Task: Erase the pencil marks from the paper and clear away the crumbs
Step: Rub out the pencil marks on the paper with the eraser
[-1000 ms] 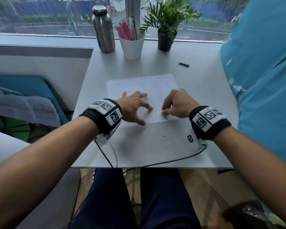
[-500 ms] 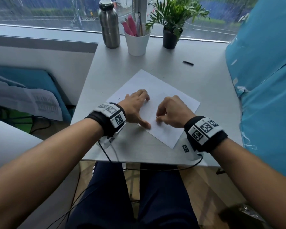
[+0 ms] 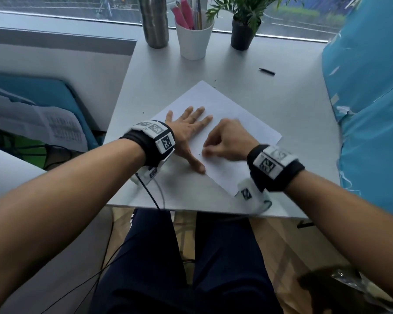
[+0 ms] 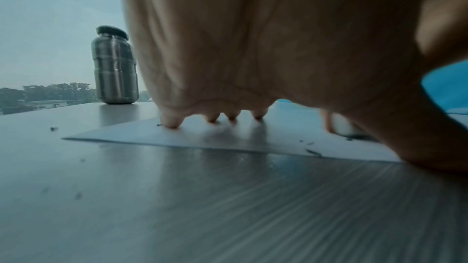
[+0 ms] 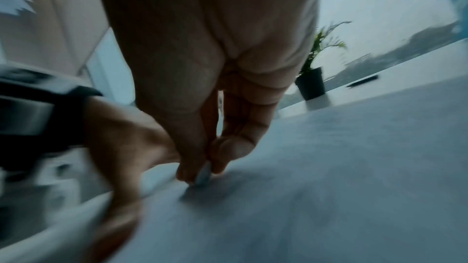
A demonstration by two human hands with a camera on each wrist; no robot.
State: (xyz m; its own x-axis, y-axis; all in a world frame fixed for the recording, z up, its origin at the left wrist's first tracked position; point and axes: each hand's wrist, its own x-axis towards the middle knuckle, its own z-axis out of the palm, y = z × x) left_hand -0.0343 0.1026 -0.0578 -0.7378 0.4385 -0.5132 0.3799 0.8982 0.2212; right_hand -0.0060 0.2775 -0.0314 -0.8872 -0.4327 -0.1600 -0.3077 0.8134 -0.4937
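Observation:
A white sheet of paper [image 3: 232, 123] lies turned cornerwise on the grey table [image 3: 300, 114]. My left hand [image 3: 190, 137] presses flat on the sheet's left part, fingers straight and spread; its fingertips [image 4: 173, 124] touch the paper [image 4: 228, 137]. My right hand [image 3: 208, 152] is just to its right and pinches a small white eraser [image 5: 204, 175] between thumb and fingers, its end down on the sheet. The eraser [image 4: 341, 126] also shows past my left thumb. Dark crumbs [image 4: 312, 152] lie on the paper near the eraser, and more crumbs [image 4: 53, 128] on the table.
A steel bottle [image 3: 154, 21], a white cup of pens [image 3: 194, 39] and a potted plant [image 3: 242, 35] stand along the window edge. A small black pen-like item [image 3: 267, 71] lies at the back right. A blue covered bulk [image 3: 368, 98] borders the table's right side.
The paper has turned from square with the table to cornerwise. My left hand went from curled fingers to lying flat on it. My right hand stays pinched on the eraser.

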